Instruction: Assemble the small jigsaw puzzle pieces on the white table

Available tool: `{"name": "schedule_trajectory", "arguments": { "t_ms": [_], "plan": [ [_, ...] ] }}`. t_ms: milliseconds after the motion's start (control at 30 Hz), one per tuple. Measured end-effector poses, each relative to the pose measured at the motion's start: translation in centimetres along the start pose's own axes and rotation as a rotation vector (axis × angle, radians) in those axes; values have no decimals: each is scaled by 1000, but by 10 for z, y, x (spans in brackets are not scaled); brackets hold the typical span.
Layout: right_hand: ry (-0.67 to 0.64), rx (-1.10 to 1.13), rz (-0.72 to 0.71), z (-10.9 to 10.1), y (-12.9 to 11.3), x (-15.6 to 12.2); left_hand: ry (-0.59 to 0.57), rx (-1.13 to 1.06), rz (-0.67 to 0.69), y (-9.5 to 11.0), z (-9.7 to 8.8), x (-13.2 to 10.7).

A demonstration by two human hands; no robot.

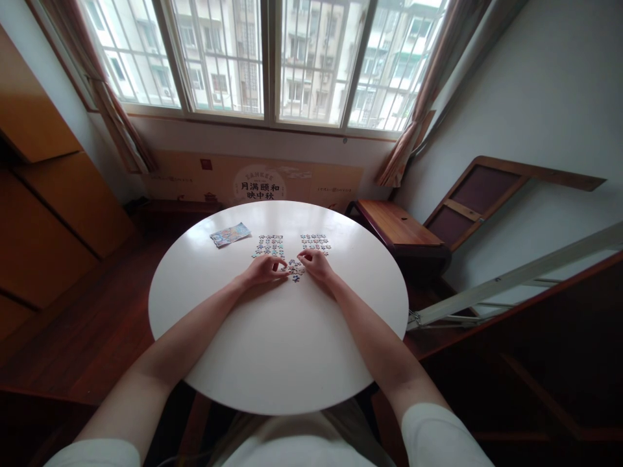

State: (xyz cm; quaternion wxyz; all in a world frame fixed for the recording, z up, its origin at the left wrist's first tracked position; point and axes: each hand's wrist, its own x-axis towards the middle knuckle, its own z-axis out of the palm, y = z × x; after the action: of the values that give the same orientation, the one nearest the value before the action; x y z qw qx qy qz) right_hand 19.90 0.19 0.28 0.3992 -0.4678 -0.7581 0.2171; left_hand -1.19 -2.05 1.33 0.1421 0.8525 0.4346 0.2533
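A small loose pile of jigsaw puzzle pieces (294, 268) lies on the white round table between my hands. My left hand (264, 268) rests at the pile's left edge, its thumb and index finger apart beside the pieces. At the pile's upper right, my right hand (315, 263) has thumb and fingertips pinched together; whatever is between them is too small to make out. Beyond my left hand, more pieces (270, 245) are laid out in rows. A second group in rows (315, 242) sits beyond my right hand.
A colourful picture sheet (230, 235) lies at the table's far left. The round white table (277, 350) has its far edge near the printed wall panel (311, 181) under the window. A wooden bench-like piece (399, 224) stands at the right, and wooden cabinets (48, 220) at the left.
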Motion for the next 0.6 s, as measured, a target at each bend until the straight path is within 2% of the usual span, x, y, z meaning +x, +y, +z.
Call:
{"name": "schedule_trajectory", "arguments": {
  "t_ms": [233, 367, 467, 600],
  "plan": [
    [-7, 11, 10, 1, 3, 0, -9, -32, -3, -1, -1, 0],
    [13, 50, 18, 1, 2, 1, 24, -89, 17, -7, 3, 3],
    [31, 117, 23, 4, -4, 2, 136, -112, 54, -11, 5, 5],
    [9, 217, 8, 8, -16, 1, 347, -3, 138, -9, 6, 4]
  ]
}}
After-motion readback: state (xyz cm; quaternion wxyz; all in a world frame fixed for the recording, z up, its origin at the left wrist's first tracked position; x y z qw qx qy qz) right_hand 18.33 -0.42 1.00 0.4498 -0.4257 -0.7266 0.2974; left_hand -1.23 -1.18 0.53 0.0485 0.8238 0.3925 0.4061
